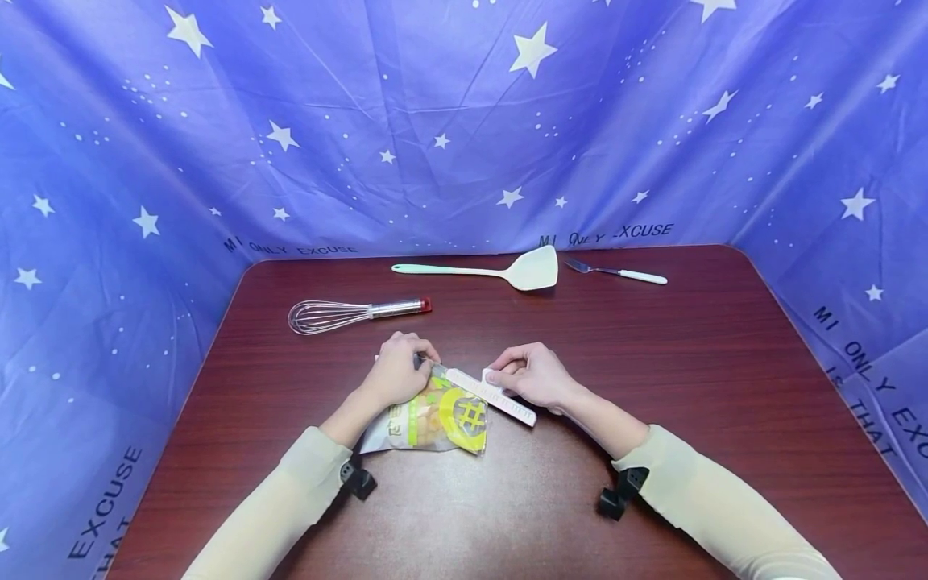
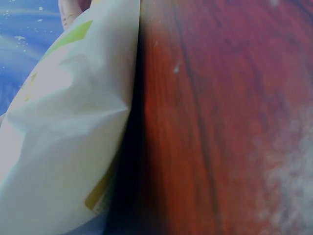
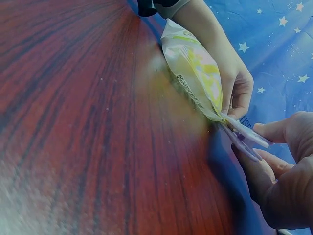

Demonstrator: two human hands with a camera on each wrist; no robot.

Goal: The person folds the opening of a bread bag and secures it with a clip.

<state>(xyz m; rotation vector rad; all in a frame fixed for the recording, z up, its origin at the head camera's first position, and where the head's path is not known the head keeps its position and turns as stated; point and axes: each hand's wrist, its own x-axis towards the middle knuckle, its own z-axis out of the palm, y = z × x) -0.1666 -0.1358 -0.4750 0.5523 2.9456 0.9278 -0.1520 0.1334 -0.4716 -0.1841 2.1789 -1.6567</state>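
Observation:
A snack bag (image 1: 428, 427) with yellow and green print lies on the table, its top edge toward the hands. My left hand (image 1: 395, 372) pinches that top edge near its left end. A white bag clip (image 1: 513, 405) sits across the right part of the edge and sticks out past the bag. Thumb and fingers of my right hand (image 1: 540, 377) pinch the clip's handle. In the right wrist view the clip's jaws stand apart at the near end, with the bag (image 3: 193, 73) at their far end. The pale back of the bag (image 2: 73, 132) fills much of the left wrist view.
A whisk (image 1: 355, 314) lies behind the left hand. Farther back are a pale green spatula (image 1: 532, 270) and a small fork (image 1: 616, 272) with a white handle. Blue star-print cloth (image 1: 449, 121) encloses the brown table (image 1: 689, 362) at the back and sides.

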